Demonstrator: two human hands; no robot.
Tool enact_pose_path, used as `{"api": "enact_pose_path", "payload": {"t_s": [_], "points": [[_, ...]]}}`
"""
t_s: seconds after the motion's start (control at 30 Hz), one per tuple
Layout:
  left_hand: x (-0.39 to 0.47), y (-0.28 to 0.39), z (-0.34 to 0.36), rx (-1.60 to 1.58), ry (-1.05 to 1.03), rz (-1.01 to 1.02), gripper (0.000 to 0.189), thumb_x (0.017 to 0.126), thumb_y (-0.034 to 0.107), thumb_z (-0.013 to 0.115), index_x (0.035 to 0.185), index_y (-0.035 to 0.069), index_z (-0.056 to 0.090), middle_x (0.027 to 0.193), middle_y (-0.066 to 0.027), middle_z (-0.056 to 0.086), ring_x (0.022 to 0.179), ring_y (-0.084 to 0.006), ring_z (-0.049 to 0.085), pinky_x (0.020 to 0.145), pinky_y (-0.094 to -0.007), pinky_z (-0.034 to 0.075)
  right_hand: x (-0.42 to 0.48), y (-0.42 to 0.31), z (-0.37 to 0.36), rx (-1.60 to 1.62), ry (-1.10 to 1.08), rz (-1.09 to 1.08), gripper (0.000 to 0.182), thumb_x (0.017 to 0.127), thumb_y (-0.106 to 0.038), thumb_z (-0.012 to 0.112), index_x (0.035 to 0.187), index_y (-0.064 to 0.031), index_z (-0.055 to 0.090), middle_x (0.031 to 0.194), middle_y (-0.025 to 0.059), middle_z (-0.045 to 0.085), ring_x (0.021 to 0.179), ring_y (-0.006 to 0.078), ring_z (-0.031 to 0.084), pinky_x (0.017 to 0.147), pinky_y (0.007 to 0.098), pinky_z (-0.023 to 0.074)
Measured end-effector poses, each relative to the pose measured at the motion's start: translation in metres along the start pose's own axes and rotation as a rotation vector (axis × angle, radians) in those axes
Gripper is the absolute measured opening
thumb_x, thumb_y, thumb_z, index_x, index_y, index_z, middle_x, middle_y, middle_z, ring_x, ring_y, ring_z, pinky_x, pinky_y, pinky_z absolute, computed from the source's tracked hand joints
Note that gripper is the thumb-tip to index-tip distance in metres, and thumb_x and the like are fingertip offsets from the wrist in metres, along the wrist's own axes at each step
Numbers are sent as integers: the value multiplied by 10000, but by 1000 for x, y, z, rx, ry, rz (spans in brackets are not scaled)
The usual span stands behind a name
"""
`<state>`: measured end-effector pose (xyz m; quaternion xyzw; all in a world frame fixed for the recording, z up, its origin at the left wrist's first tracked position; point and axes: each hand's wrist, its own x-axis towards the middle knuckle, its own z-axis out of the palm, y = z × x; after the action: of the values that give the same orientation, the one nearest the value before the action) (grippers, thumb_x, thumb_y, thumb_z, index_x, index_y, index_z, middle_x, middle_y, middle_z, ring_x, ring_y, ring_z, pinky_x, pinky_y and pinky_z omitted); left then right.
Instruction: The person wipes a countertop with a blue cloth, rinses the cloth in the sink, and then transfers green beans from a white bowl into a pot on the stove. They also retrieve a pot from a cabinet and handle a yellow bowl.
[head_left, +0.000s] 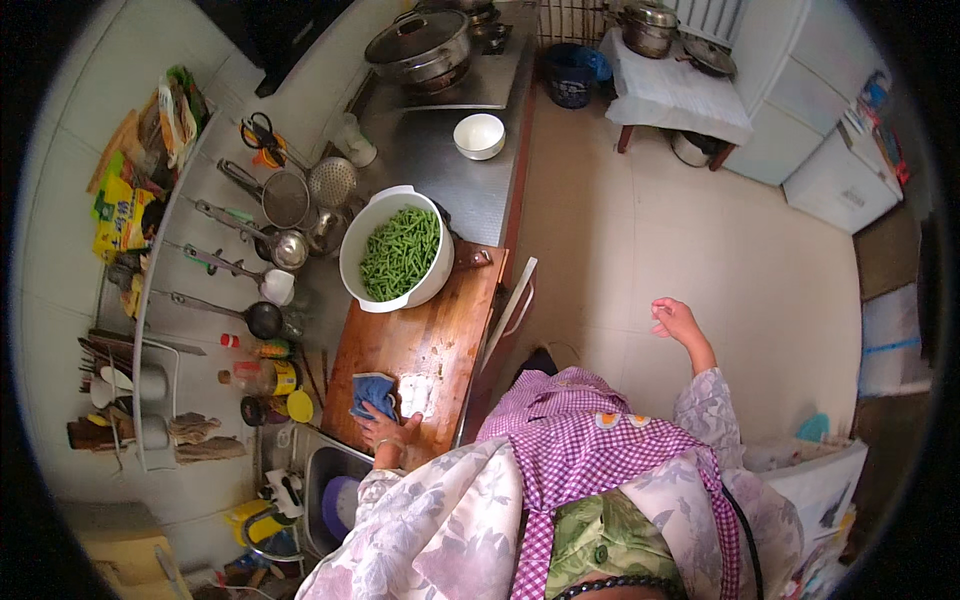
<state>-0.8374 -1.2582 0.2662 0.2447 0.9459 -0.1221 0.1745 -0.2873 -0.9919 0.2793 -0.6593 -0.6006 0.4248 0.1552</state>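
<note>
My left hand (384, 433) lies on the near end of the wooden cutting board (435, 337), its fingers touching a folded blue cloth (373, 394). Whether the fingers grip the cloth or only press on it is hard to see. Wet patches shine on the board. A white plastic tub (442, 274) of cut green beans (401, 255) stands over the board's far end. Over the floor at the right hangs my right hand (675, 321), fingers loosely curled and apart from any object.
Beyond the tub are a white bowl (479, 136) and a lidded pan (416, 49) on the stove. An open drawer (510, 311) juts out beside the board. The sink (322, 457) lies near my left arm; ladles and strainers (286, 199) hang along the wall.
</note>
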Motion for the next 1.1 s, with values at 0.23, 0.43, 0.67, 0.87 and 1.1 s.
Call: {"api": "enact_pose_path", "payload": {"t_s": [0.23, 0.43, 0.67, 0.87, 1.1], "points": [[-6, 10, -14, -38, -42, 27, 1304, 561, 616, 725, 1407, 69, -104, 1429, -311, -27, 1310, -437, 151, 1061, -468, 179, 77, -120, 4, 33, -168, -172, 262, 852, -168, 553, 1032, 22, 575, 842, 100, 637, 659, 160, 638, 607, 273, 499], [-8, 0, -16, -137, 47, 60, 1314, 510, 611, 746, 1421, 86, -42, 1436, -297, -26, 1311, -446, 132, 1052, -496, 183, 149, -289, 75, 18, -538, -577, 270, 851, -160, 568, 1048, 25, 578, 822, 104, 639, 649, 145, 609, 613, 270, 488], [-16, 4, -28, -146, 34, -60, 1299, 438, 582, 788, 1431, 141, 77, 1448, -242, 61, 1319, -406, 162, 1046, -502, 191, 177, -417, 158, -106, -866, -972, 246, 837, -115, 568, 1030, 36, 586, 810, 117, 649, 690, 143, 630, 626, 272, 491], [-24, 15, -40, -203, 24, -178, 1282, 450, 506, 821, 1433, 250, 39, 1471, -206, 24, 1337, -389, 141, 1057, -501, 180, 174, -428, 186, -126, -1130, -902, 234, 847, -108, 554, 1027, 39, 585, 826, 104, 654, 692, 129, 627, 631, 259, 496], [-2, 22, 6, -389, 263, -308, 1049, 594, 353, 787, 1420, 290, 142, 1463, -187, 110, 1292, -398, 249, 1001, -484, 309, 171, -440, 202, -147, -1245, -805, 244, 873, -120, 528, 1051, 41, 573, 874, 95, 649, 725, 138, 633, 642, 257, 499]]}}
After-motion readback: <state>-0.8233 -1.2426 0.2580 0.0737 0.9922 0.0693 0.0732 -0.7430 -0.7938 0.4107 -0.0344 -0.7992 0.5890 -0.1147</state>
